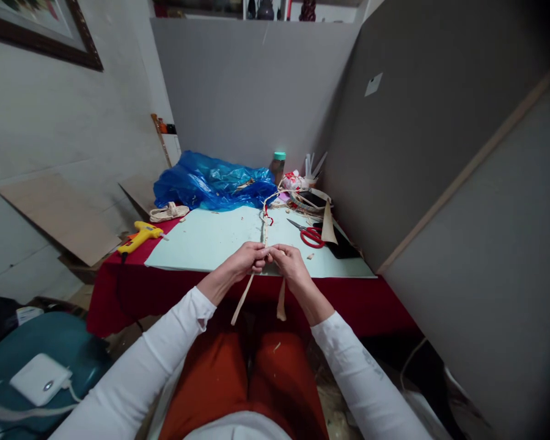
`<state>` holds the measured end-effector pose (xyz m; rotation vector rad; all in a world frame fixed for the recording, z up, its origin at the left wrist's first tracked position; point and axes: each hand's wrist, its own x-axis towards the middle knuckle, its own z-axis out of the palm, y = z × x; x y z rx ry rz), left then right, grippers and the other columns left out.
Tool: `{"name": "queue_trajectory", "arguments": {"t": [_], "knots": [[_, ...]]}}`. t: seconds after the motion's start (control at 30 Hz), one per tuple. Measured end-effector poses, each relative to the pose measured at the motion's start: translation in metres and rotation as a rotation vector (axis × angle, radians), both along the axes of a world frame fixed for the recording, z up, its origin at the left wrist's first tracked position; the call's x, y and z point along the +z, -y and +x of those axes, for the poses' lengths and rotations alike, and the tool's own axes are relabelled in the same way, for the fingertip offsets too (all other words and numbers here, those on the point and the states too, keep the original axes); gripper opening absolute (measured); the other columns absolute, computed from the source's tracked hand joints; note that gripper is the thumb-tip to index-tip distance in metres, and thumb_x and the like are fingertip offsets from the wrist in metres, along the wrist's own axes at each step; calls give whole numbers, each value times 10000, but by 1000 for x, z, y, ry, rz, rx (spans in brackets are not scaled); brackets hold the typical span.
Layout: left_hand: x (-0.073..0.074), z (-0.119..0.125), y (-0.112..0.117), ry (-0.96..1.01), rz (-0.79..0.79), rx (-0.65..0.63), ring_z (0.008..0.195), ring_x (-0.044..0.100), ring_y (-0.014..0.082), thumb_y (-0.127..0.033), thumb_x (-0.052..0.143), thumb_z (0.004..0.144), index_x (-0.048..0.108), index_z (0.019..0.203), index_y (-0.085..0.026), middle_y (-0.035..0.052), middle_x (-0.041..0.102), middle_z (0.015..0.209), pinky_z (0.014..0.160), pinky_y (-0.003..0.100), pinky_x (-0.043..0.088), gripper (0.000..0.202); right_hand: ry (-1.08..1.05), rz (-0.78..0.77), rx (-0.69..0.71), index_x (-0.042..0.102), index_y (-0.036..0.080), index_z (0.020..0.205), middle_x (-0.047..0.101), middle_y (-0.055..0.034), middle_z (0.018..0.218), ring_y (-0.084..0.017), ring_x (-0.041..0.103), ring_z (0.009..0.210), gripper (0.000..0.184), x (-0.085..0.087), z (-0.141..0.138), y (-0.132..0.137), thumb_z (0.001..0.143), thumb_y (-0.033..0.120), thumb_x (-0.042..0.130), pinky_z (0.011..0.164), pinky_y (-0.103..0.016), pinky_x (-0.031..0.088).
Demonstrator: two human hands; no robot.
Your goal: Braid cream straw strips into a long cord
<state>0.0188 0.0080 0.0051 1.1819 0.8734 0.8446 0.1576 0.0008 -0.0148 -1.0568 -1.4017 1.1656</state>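
Observation:
My left hand (pixel 246 259) and my right hand (pixel 288 263) meet fingertip to fingertip over the near edge of the pale green mat (pixel 211 241). Both are closed in a pinch on a braided straw cord (pixel 265 227). The cord runs away from my hands across the mat toward the back, where a bit of red thread (pixel 267 215) is tied on it. Two loose flat straw strips (pixel 242 300) hang down from my fingers toward my lap.
Red-handled scissors (pixel 310 236) lie right of the cord. A yellow glue gun (pixel 140 236) sits on the red tablecloth (pixel 119 287) at left, with a blue plastic bag (pixel 213 182) behind. Grey partition boards (pixel 394 153) close off the back and right. A white device (pixel 40 379) rests on a teal seat.

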Motion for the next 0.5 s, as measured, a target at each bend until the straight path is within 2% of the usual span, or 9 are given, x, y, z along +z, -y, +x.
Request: {"name": "queue_trajectory", "arguments": {"t": [0.07,0.23,0.4,0.5], "knots": [[-1,-1,0,28,-17,-22,396,237,-7,-266,656,737,546,668,-95,-17,493,603,386,146,162,215,84,30,-24,555,165,587,532,13,531,-90,395,473,264,0,2,-1,737,379,520,479,-214,304],[-2,-5,6,-60,23,-5,413,274,1,-272,660,708,559,676,-101,-3,518,620,395,143,171,201,332,115,-9,561,164,624,626,-23,614,-113,488,546,300,7,4,3,828,349,444,555,-222,353],[-7,1,8,-187,92,199,396,338,36,-194,568,685,566,657,-126,-32,497,528,403,170,227,73,833,247,-92,612,173,716,651,-51,647,-138,545,599,289,22,3,12,904,253,407,573,-239,310],[-13,3,10,-281,173,295,397,348,52,-179,538,665,553,555,-139,-31,494,480,418,191,251,118,1151,313,-67,640,176,829,681,-81,722,-165,588,636,224,31,2,15,900,200,429,556,-261,280]]}}
